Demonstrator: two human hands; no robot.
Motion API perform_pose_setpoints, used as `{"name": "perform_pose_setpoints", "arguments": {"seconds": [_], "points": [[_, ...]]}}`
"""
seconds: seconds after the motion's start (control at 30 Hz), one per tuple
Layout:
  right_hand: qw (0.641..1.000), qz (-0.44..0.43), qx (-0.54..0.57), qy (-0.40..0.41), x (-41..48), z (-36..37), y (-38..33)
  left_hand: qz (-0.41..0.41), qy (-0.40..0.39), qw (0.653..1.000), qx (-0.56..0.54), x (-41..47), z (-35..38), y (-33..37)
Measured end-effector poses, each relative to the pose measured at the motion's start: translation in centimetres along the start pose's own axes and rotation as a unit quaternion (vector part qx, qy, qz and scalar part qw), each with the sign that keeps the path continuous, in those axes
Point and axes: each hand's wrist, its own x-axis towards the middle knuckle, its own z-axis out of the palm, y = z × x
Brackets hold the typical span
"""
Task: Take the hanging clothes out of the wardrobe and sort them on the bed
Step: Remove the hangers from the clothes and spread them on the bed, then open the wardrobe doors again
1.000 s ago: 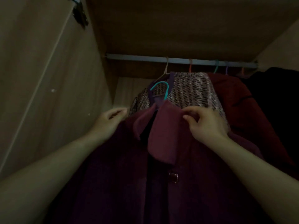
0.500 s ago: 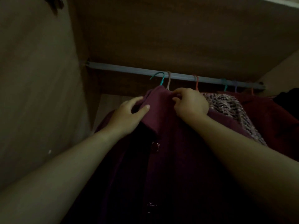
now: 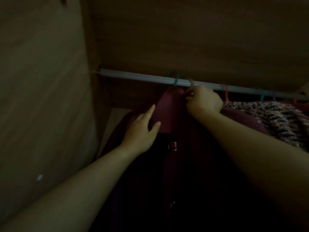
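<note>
A dim wardrobe of brown wood-grain panels (image 3: 41,97) is spanned by a pale grey metal rail (image 3: 133,77). Below the rail, a smooth maroon cloth coat with a square button (image 3: 168,118) is hung by a teal plastic hook (image 3: 175,80). The left hand (image 3: 142,131) is laid on its collar, fingers straight. Just under the rail, the coat's top is apparently pinched by the curled right hand (image 3: 203,101). Further along the rail, a nubbly speckled knit garment (image 3: 267,118) is hung.

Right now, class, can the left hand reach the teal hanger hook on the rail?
Probably yes. The left hand lies open on the purple coat just below the teal hook, and nothing blocks the gap; the right hand grips the coat further right along the rail.
</note>
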Motion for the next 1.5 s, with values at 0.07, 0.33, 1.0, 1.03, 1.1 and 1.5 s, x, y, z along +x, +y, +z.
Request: {"name": "perform_pose_setpoints", "arguments": {"seconds": [0.07, 0.33, 1.0, 1.03, 1.1, 1.5], "points": [[1.000, -0.009, 0.000, -0.015, -0.6, 0.6, -0.1, -0.003, -0.013, 1.000, 0.004, -0.7, 0.4, -0.9], [0.990, -0.125, -0.063, 0.034, -5.3, 1.2, 0.7, -0.004, 0.016, 1.000, -0.021, -4.7, 1.5, -1.3], [0.964, -0.172, -0.110, -0.172, -35.9, -8.0, 10.6, -0.030, -0.144, 0.987, 0.058, -27.2, -0.2, 11.1], [0.959, -0.174, -0.106, -0.196, -37.9, -8.6, 11.2, -0.046, -0.181, 0.980, 0.071, -29.2, 0.0, 11.8], [0.946, -0.170, -0.104, -0.256, -42.2, -9.9, 12.4, -0.070, -0.249, 0.960, 0.105, -33.7, 0.3, 13.3], [0.883, -0.103, 0.054, -0.455, -59.4, -27.6, 16.0, -0.257, -0.420, 0.848, 0.195, -56.0, -5.7, 29.9]]}}
